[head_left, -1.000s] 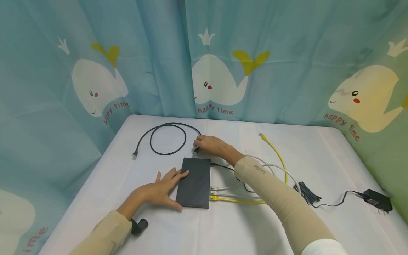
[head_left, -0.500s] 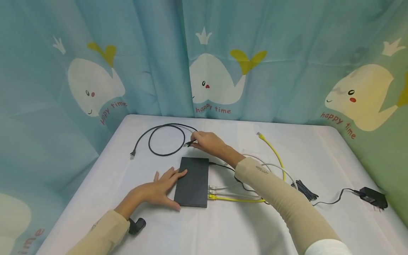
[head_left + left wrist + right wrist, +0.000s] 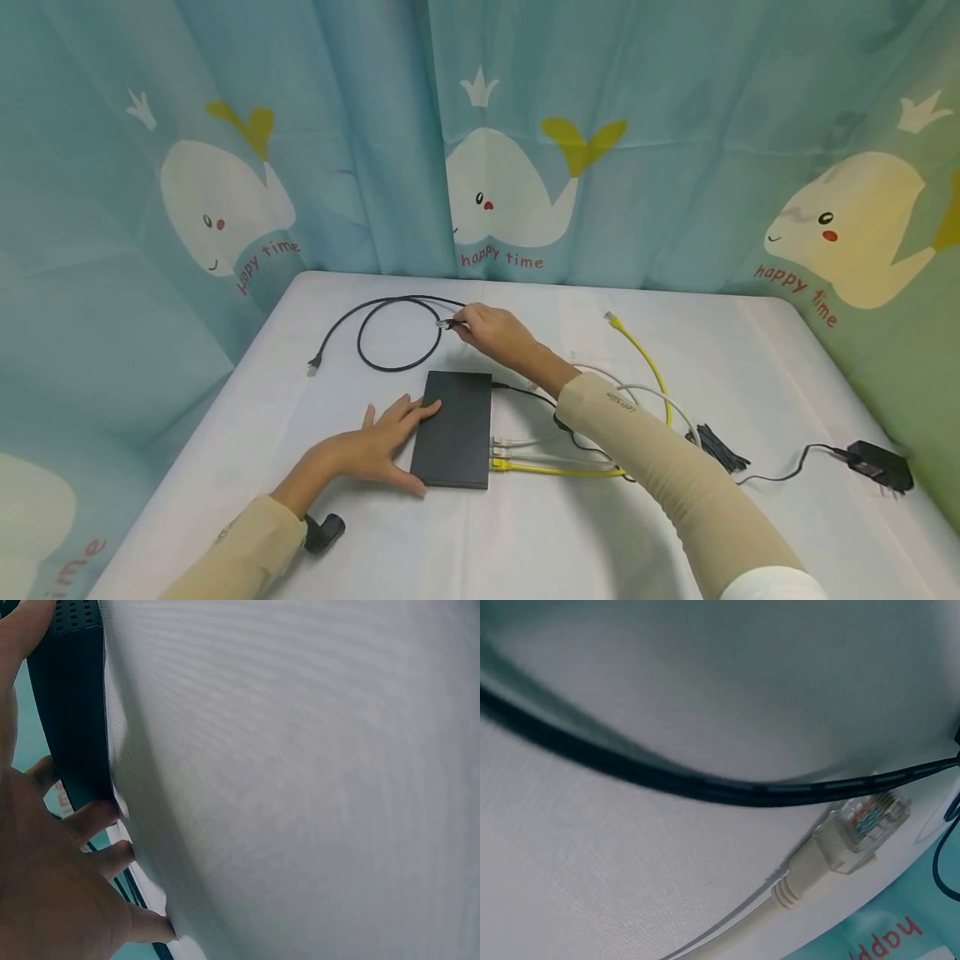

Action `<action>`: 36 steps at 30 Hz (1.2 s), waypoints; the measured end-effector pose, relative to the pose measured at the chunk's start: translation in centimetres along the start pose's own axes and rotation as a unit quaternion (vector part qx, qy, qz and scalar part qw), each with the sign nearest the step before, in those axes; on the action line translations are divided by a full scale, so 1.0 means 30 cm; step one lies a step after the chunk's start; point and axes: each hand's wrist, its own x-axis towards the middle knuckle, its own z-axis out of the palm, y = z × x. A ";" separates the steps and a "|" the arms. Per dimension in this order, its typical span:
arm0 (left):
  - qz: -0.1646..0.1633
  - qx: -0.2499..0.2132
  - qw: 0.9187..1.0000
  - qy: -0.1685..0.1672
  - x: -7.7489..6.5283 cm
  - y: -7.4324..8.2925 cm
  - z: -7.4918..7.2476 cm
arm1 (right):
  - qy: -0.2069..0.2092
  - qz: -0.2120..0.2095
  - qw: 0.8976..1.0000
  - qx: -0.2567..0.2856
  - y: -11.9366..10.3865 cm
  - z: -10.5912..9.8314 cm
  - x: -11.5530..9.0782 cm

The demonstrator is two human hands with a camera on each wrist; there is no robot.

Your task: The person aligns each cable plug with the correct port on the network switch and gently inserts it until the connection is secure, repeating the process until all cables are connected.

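Observation:
A flat black network switch (image 3: 452, 429) lies on the white table; two white cables, a yellow one and a thin black cord run into its right side. My left hand (image 3: 375, 448) rests with spread fingers along its left edge, the forefinger on top. In the left wrist view the thumb lies by the vented side of the switch (image 3: 71, 712). Beyond the far edge, my right hand (image 3: 495, 332) pinches a black network cable near one end, its clear plug (image 3: 442, 324) pointing left. The cable (image 3: 390, 369) loops to the left, where its other plug (image 3: 313, 367) lies.
The yellow cable's free plug (image 3: 611, 317) lies at the back right. In the right wrist view, a white cable's plug (image 3: 840, 840) lies beside a black cord (image 3: 742, 793). A bundled cord (image 3: 718, 448) leads to a power adapter (image 3: 879, 467). A whale-print curtain (image 3: 382, 167) borders the table.
My right hand has raised the plug end and moved it slightly away from the switch, turning the plug to point left. The cable loop has shifted a little. The left hand has stayed put.

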 end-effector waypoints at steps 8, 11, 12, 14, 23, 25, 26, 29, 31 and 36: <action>-0.003 0.003 1.000 -0.005 -0.001 0.007 0.000 | 0.010 -0.020 1.000 0.010 -0.006 -0.014 -0.006; -0.003 0.004 1.000 -0.005 -0.001 0.006 0.000 | 0.024 -0.027 0.999 -0.005 -0.004 -0.020 -0.007; -0.003 0.005 1.000 -0.005 -0.001 0.005 0.000 | 0.030 -0.027 0.999 -0.012 -0.001 -0.021 -0.008; -0.004 0.006 1.000 -0.004 -0.001 0.006 0.000 | 0.045 -0.027 0.998 -0.020 0.004 -0.023 -0.010; 0.000 0.000 1.000 -0.001 -0.002 0.005 0.006 | 0.091 -0.020 0.995 -0.021 0.018 -0.032 -0.014; 0.002 0.000 1.000 0.001 -0.002 0.003 0.008 | 0.094 -0.022 0.995 -0.014 0.017 -0.035 -0.015; 0.001 0.002 1.000 0.000 -0.002 0.002 0.008 | 0.095 -0.023 0.995 -0.010 0.016 -0.037 -0.015; 0.001 0.002 1.000 0.000 -0.003 0.001 0.008 | 0.098 -0.026 0.995 -0.002 0.013 -0.041 -0.017; -0.002 0.002 1.000 0.000 -0.003 0.002 0.005 | 0.099 -0.025 0.995 0.003 0.012 -0.043 -0.020; -0.008 0.003 1.000 -0.002 -0.003 0.006 -0.001 | 0.099 -0.018 0.995 0.016 0.012 -0.040 -0.025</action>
